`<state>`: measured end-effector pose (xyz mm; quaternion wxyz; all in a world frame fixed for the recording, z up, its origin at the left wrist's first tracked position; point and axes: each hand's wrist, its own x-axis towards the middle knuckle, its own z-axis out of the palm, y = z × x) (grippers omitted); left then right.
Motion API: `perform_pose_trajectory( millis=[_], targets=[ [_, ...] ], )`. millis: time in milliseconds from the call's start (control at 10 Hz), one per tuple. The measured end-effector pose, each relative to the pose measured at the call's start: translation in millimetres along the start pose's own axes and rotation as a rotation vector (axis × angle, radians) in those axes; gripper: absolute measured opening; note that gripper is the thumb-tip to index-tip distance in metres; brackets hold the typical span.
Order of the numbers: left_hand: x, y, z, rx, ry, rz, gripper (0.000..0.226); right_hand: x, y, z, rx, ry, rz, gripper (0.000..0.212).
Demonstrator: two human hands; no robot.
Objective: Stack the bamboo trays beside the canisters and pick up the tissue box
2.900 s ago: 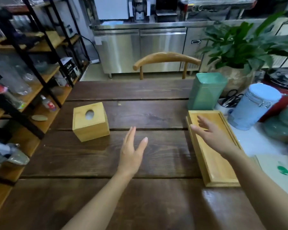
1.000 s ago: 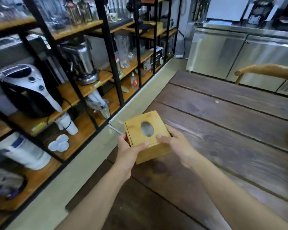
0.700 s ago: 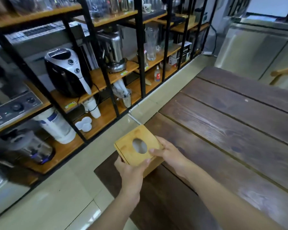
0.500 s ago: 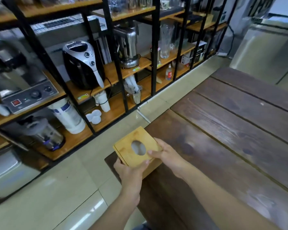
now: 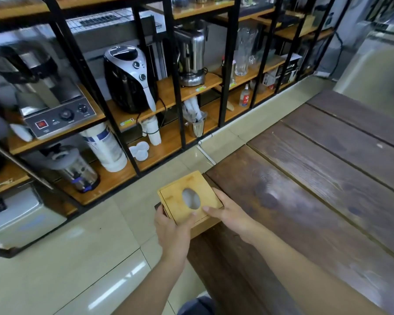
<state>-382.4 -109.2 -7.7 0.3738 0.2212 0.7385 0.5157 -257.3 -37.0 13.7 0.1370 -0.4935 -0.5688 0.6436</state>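
Observation:
The tissue box point(image 5: 180, 196) is a bamboo cube with an oval hole in its top. I hold it in both hands, lifted over the near left corner of the dark wooden table point(image 5: 316, 201). My left hand point(image 5: 172, 228) grips its near left side, thumb on the top edge. My right hand point(image 5: 230, 214) clasps its right side, with the thumb resting on the top near the hole. The bamboo trays and the canisters are out of view.
A black metal rack with wooden shelves point(image 5: 168, 92) stands to the left across a strip of tiled floor point(image 5: 77, 258). It holds an air fryer point(image 5: 127, 78), a blender point(image 5: 75, 169), a white filter cartridge point(image 5: 107, 146) and glassware. A steel cabinet point(image 5: 373, 71) is at the far right.
Both hands took hold of the tissue box and lifted it off the table. My view swung left toward the shelves, and the box now sits over the table's corner.

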Motion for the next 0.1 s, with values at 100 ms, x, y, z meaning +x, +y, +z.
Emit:
perform_pose_trajectory(
  millis=[100],
  targets=[
    [-3.8, 11.4, -1.1, 0.261, 0.107, 0.253, 0.092, -5.3, -6.0, -13.2, -0.202, 0.054, -0.01, 0.072]
  ],
)
